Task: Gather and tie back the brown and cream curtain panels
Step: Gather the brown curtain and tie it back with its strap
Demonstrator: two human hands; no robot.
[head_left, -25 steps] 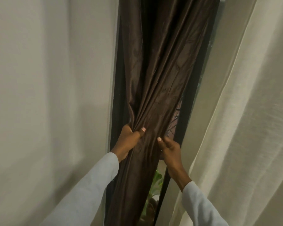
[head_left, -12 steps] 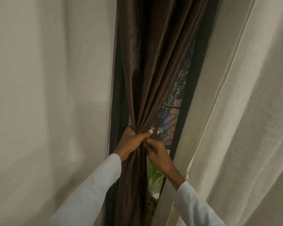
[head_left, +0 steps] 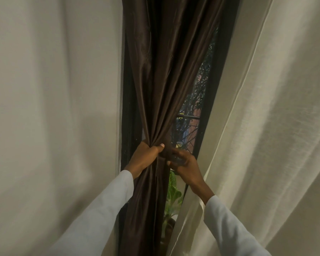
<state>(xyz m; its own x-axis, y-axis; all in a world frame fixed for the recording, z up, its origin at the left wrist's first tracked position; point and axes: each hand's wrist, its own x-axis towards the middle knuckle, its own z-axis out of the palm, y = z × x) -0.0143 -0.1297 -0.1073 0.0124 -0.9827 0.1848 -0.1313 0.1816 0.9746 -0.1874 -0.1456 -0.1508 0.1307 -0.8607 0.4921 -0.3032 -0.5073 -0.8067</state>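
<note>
A glossy brown curtain [head_left: 166,71] hangs in the middle, bunched into a narrow neck at hand height. My left hand [head_left: 145,157] is wrapped around that neck from the left, thumb across the front. My right hand [head_left: 185,162] presses against the same bunch from the right, fingers closed on the fabric. Cream curtain panels hang on both sides: one on the left [head_left: 54,117], one on the right [head_left: 275,126]. Neither hand touches the cream panels. No tie-back is visible.
A dark window frame [head_left: 209,115] stands behind the brown curtain. Through the gap I see a metal grille [head_left: 187,133] and outdoor foliage. A green leafy plant [head_left: 173,198] sits low behind the curtain.
The brown curtain went from loosely spread to tightly bunched. My right hand moved left to meet my left hand, which uncovered more of the window to the right.
</note>
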